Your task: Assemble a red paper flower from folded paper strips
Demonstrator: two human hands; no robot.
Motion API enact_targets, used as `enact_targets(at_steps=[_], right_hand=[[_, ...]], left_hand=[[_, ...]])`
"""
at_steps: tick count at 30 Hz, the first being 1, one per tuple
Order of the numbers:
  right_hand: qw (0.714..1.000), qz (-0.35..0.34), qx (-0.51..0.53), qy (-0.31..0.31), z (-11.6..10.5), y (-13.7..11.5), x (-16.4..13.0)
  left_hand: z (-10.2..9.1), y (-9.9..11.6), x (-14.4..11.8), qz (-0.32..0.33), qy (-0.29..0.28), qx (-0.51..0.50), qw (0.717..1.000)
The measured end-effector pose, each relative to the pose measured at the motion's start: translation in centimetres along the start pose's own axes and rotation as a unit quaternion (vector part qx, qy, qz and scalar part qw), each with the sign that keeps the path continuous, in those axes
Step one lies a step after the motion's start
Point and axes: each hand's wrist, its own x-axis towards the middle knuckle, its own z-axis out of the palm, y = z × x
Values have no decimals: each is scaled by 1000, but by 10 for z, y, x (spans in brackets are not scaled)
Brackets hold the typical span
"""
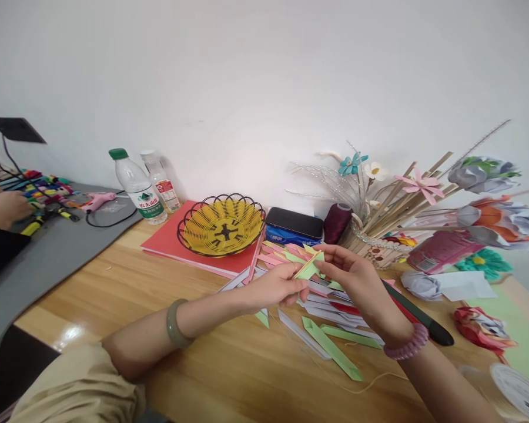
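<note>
Between my two hands is a folded green paper strip, with a yellowish edge along its upper side. My left hand grips its lower left end, fingers closed around it. At the upper right end, the fingers of my right hand pinch the same strip. Below and behind the hands lies a loose pile of folded strips in white, pink, red and green. Two long green strips lie nearest me on the wooden table. A thin pale string curls beside them.
Behind stand a yellow woven basket on red paper, a phone, a dark thread spool and two bottles. Paper flowers crowd the right, near a string spool. Another person's hand is at far left.
</note>
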Motion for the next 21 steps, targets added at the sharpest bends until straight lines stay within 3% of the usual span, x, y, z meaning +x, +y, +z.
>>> enact_targets(at_steps=[7,13,16,21], right_hand=[[999,-19,-28,-15,-3,0,0],[990,-74,-116,34,4,7,-3],[971,-134,-198,12,8,7,-6],[957,-144,-250,-25,10,6,-7]], left_hand=[[-3,-1,-1,-54,-40,-160,985],[-4,-3,0,-46,-12,-155,987],[-5,-3,0,-41,-16,-172,984],[-5,1,0,-52,-8,-209,977]])
